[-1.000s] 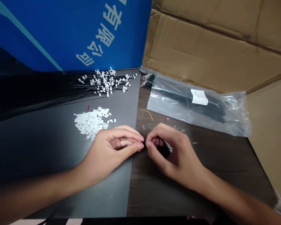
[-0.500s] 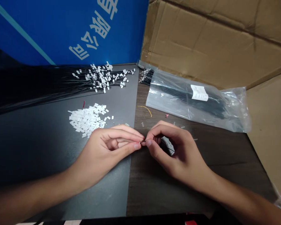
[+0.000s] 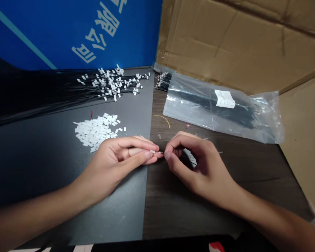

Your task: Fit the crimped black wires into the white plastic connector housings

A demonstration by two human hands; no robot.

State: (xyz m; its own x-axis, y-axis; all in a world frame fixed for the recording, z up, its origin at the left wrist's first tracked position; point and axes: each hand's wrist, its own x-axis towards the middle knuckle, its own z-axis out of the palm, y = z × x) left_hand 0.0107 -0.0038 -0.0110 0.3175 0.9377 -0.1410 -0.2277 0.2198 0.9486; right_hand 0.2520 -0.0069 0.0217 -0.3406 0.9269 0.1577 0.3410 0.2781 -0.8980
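Observation:
Between the thumb and fingers of my left hand (image 3: 126,154) is a small white connector housing (image 3: 152,152). My right hand (image 3: 194,161) pinches a thin black wire (image 3: 193,163) close to its metal terminal tip (image 3: 160,152). That tip points left at the housing, with a small gap between them. Left of my hands lies a heap of loose white connector housings (image 3: 97,129). Farther back, a bundle of black wires with white housings on their ends (image 3: 112,84) stretches out to the left.
A clear plastic bag (image 3: 210,105) of black wires with bare metal tips lies at the back right. Behind stand a blue printed panel (image 3: 55,31) and brown cardboard (image 3: 225,45). A yellow wire scrap (image 3: 164,119) and a red scrap (image 3: 187,126) lie on the table.
The fingertips of both hands have moved slightly apart. The white housing and the wire's metal tip now show between them. The whole view has shifted a little.

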